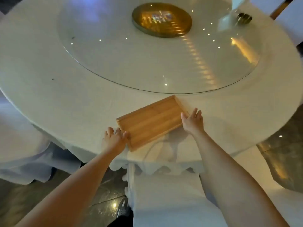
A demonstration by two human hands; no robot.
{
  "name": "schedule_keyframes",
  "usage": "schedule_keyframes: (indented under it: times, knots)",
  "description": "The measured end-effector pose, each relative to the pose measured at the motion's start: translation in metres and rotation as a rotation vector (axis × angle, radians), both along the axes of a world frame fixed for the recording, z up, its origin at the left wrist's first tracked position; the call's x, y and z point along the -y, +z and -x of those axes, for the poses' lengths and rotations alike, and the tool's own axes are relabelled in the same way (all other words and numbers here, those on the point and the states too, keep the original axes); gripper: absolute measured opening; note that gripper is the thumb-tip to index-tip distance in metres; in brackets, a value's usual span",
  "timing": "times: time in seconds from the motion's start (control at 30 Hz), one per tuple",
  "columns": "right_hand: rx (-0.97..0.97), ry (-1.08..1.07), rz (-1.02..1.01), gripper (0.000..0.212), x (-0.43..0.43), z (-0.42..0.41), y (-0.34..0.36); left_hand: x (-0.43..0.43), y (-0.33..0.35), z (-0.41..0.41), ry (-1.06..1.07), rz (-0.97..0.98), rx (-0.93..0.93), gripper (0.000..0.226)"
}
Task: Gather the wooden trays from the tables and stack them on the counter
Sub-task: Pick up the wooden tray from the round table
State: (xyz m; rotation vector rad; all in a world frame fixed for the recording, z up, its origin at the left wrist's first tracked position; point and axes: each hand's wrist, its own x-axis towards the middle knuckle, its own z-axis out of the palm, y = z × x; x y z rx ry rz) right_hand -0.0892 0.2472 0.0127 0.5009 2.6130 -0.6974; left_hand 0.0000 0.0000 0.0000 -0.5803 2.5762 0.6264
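Observation:
A rectangular wooden tray [151, 122] lies flat and slanted at the near edge of a round table [49, 89] with a white cloth. My left hand [114, 139] rests against the tray's near left corner, fingers curled at its rim. At the tray's right end, my right hand [191, 121] has its fingers spread and touches the short edge. Whether either hand grips the rim firmly is hard to tell. The tray is empty.
A large glass turntable [114, 63] covers the table's middle, with a round gold base [161, 19] at its centre. A small dark object [244, 18] sits at the far right. White-covered chairs stand below me [164, 194] and at left [21, 153].

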Motion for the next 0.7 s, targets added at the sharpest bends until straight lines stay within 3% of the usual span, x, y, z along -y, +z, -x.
schedule_keyframes:
  times: [0.27,0.53,0.7]
  knots:
    - [-0.008,0.035,-0.029,0.069,0.009,0.006,-0.017,-0.009,-0.010,0.009,0.149,-0.099,-0.072,0.046]
    - [-0.033,-0.179,-0.069,0.062,0.015,-0.013,-0.019,-0.005,-0.011,0.013,0.286,-0.240,-0.096,0.041]
    - [0.048,-0.296,-0.066,0.062,0.020,-0.040,-0.020,0.002,-0.012,0.018,0.424,-0.397,-0.086,0.042]
